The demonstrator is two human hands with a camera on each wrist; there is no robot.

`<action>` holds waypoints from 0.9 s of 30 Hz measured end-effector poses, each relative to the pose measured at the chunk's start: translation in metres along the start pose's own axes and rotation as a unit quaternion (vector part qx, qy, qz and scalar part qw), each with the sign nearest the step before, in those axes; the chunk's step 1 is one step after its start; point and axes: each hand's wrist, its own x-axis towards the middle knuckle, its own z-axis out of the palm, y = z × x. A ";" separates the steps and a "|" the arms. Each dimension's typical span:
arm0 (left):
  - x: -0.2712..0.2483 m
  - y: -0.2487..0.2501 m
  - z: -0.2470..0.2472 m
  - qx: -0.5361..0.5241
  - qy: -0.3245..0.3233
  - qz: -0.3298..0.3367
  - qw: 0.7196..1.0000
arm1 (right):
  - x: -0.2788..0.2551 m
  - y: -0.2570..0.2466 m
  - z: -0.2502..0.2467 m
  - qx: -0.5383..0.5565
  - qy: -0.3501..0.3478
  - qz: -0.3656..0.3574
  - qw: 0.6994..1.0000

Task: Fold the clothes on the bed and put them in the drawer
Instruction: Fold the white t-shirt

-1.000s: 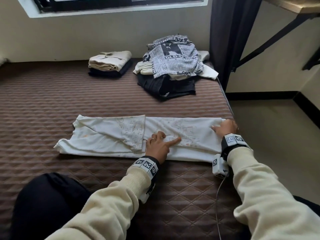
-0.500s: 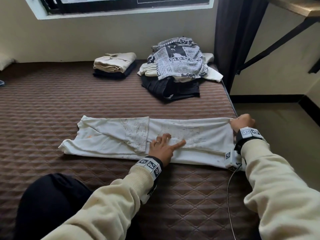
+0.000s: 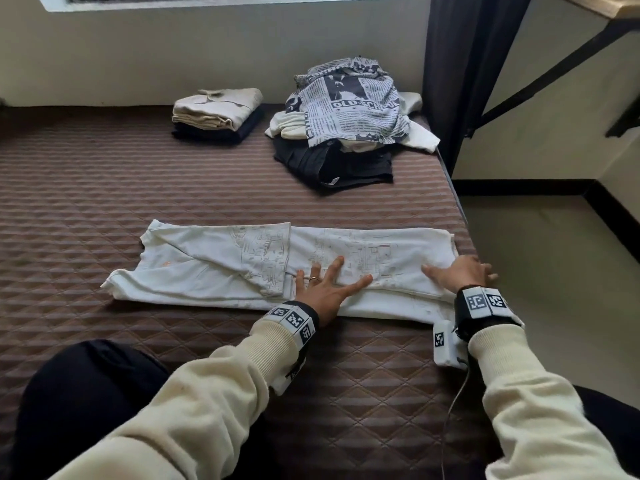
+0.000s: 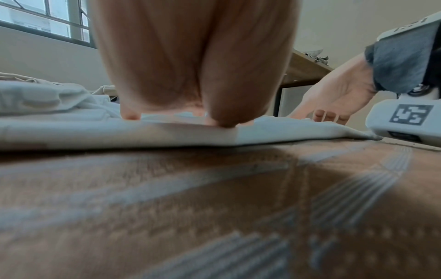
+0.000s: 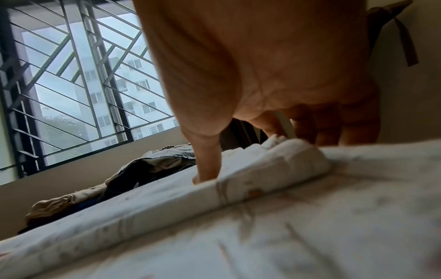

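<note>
Now two hands flat on one white shirt (image 3: 346, 258): left hand (image 3: 323, 289) spread, right hand (image 3: 457, 275) spread.

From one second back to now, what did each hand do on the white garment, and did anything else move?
The left hand uncurled from a pointing pose and now presses flat, fingers spread, on the white garment. The right hand, gripping the garment's right end half a second ago, now lies open on it. The garment, the folded stack and the unfolded pile stayed put.
</note>
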 end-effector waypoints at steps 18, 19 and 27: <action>-0.030 -0.029 -0.027 -0.375 0.086 0.077 0.920 | -0.042 -0.057 -0.039 0.226 0.009 -0.159 0.961; -0.035 -0.034 -0.033 -0.457 0.104 0.050 0.882 | -0.060 -0.070 -0.043 0.207 0.015 -0.182 0.961; -0.016 -0.067 -0.054 -0.755 0.098 -0.217 0.611 | -0.144 -0.140 0.011 0.198 -0.333 -0.319 0.865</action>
